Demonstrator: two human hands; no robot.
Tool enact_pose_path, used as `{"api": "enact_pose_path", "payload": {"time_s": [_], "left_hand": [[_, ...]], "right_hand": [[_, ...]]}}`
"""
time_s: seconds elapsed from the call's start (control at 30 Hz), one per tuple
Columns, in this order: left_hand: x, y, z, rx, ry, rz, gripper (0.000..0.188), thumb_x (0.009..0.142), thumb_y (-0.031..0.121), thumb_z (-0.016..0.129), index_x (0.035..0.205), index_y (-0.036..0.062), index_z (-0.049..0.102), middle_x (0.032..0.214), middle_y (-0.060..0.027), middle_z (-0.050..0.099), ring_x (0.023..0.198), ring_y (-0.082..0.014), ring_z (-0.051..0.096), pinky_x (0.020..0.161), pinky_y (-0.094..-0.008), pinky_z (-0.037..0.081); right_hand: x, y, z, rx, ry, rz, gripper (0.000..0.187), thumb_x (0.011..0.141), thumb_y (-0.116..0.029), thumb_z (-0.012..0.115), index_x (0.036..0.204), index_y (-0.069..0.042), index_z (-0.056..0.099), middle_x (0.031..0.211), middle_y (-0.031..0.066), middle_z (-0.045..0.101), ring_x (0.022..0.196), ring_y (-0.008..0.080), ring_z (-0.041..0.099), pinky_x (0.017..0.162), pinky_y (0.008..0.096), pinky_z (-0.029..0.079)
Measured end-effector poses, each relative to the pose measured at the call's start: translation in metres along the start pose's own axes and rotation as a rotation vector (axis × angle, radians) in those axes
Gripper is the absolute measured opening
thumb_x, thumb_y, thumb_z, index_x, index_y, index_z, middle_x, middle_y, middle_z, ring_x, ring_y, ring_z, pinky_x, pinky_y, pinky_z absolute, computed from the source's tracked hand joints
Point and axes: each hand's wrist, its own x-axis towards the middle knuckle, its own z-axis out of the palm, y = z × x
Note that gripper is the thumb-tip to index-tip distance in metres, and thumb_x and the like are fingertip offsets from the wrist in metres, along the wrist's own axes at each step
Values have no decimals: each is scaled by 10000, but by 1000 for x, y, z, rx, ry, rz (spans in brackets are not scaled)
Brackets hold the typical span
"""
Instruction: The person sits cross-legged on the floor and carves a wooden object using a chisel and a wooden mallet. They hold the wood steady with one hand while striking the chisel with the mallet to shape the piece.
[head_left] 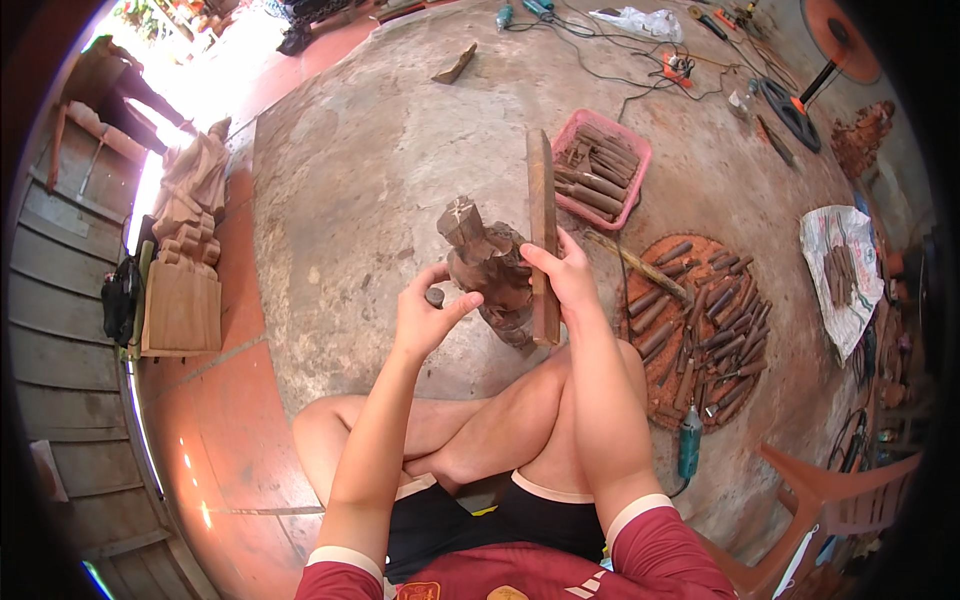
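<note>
Seated cross-legged on rough grey concrete floor [380, 150], work done right there, no worktop. Large pale carved wooden figure [190, 200] well apart at far left, beside plank wall. Round reddish woven tray of wooden-handled chisels [700, 330] on right, pink plastic basket of more chisels [605, 170] beyond it, teal power tool [689, 445] near right knee.

Dark brown rough-carved wooden statuette [490, 270] upright on floor just in front of shins, between both hands. Long flat brown wooden mallet bar [543, 240] held vertical, touching or just beside statuette's right side; cannot tell which.

Right hand [570, 280] closed around mallet bar near lower end. Left hand [425, 315] pinched shut on small dark-tipped chisel handle [434, 296], blade hidden.

Risks, as judgement: statuette unclamped, so off-centre strike likely tips or skids it. Thin neck section could split along grain under heavy blow. Bare legs close behind cut line; chisel slip lands there. Loose chisels and cables underfoot, snag hazard.
</note>
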Motion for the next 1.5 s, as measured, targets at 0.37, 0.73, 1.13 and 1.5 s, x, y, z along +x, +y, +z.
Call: {"api": "enact_pose_path", "payload": {"time_s": [0.37,0.73,1.13,1.5], "left_hand": [[10,4,-7,99,17,-140,431,720,329,868,911,-6,674,794,-72,685,714,-144,621,648,-308,510],[32,-99,-51,-390,226,-498,425,817,374,790,920,-11,642,780,-109,659,457,-116,467,430,-265,384],[6,-185,-67,-431,184,-879,458,897,456,669,1037,20,668,911,-157,711,471,-149,499,457,-309,412],[16,-29,23,828,34,-198,734,717,659,739,1073,26,634,1137,-157,657,935,-345,689,766,-436,559]], "right_hand": [[5,1,-6,33,64,33,405,822,-149,708,1182,-23,573,1043,71,661,865,189,695,665,294,506],[3,-6,-10,71,121,85,305,820,-150,697,1067,-35,560,924,46,627,788,166,687,615,313,493],[3,-4,-6,-17,79,124,374,832,-156,676,1166,-23,574,1065,75,667,872,172,692,673,293,494],[0,-6,-1,-36,100,105,324,814,-157,703,1084,-22,585,978,58,665,823,172,698,667,317,495]]}}
